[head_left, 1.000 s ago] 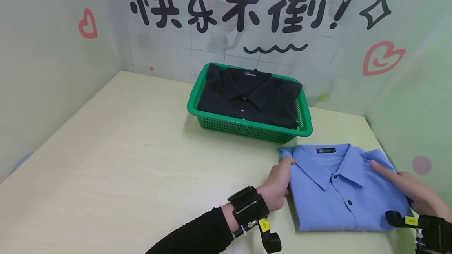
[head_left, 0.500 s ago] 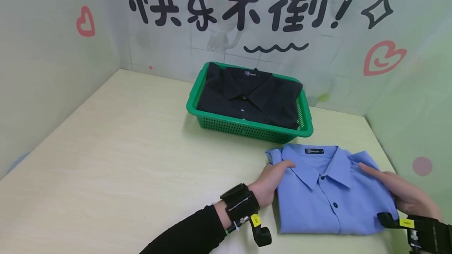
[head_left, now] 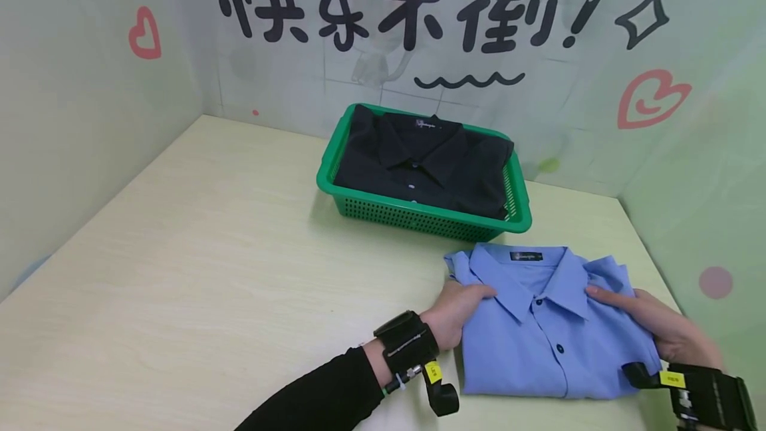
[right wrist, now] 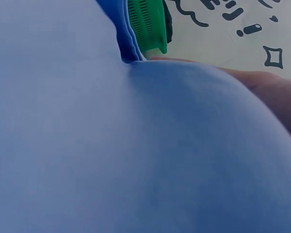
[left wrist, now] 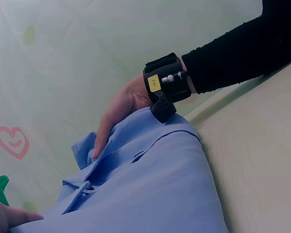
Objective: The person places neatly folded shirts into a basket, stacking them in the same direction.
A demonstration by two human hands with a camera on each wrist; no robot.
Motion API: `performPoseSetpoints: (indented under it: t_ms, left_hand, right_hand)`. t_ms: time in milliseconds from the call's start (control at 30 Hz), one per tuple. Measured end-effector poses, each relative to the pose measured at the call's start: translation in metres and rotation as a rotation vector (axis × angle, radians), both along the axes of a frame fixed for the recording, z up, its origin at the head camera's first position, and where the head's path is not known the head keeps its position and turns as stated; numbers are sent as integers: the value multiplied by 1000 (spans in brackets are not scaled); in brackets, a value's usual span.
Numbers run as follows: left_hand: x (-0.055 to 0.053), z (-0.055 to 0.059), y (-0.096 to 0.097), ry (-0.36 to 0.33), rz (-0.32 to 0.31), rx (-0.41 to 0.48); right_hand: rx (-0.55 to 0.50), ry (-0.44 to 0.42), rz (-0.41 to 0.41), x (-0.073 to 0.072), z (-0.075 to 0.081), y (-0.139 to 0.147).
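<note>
A folded light-blue button-up shirt (head_left: pixel 509 358) lies at the right of the table, collar toward the back. My left hand (head_left: pixel 451 314) grips its left edge, thumb on top near the collar and the other fingers hidden beneath. On the opposite edge my right hand (head_left: pixel 670 331) holds the shirt the same way, its thumb lying over the shoulder. Seen from the left wrist, the blue cloth (left wrist: pixel 150 179) bulges up near the right hand (left wrist: pixel 123 109). In the right wrist view the shirt (right wrist: pixel 87 126) fills most of the picture and covers that hand's fingers.
Just behind the blue shirt stands a green plastic basket (head_left: pixel 407 218) holding a folded black shirt (head_left: pixel 383 171). A printed sheet (head_left: pixel 263 78) closes off the back, and side walls rise at left and right. Bare pale tabletop (head_left: pixel 209 251) stretches to the left.
The blue shirt has shifted left along the table, with both hands on it. My right hand has travelled farther left than my left hand, so they are closer together.
</note>
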State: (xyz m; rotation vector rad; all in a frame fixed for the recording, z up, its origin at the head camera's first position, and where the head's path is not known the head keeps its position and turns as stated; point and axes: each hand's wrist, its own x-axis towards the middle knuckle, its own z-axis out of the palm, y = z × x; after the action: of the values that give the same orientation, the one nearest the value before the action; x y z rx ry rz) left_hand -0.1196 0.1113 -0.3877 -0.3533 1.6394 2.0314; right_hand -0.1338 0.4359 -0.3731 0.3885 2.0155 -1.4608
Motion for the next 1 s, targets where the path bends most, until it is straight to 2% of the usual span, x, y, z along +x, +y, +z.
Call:
performPoseSetpoints:
  t_ms: [267,433,567,733,1000]
  left_hand:
    - [0,-1,3,24,27,-29]
    - [2,3,-4,31,0,-38]
    - [4,9,-17,37,-40,-40]
    - [8,13,-36,43,-74,-42]
    - [19,13,-80,83,-130,-18]
  right_hand:
    - [20,29,-14,-1,-2,1]
    - [-44,45,-22,-1,0,-1]
    - [-114,39,1,-2,1,-7]
    - [-154,46,24,-1,-1,-23]
    - [-214,97,140,8,-2,-58]
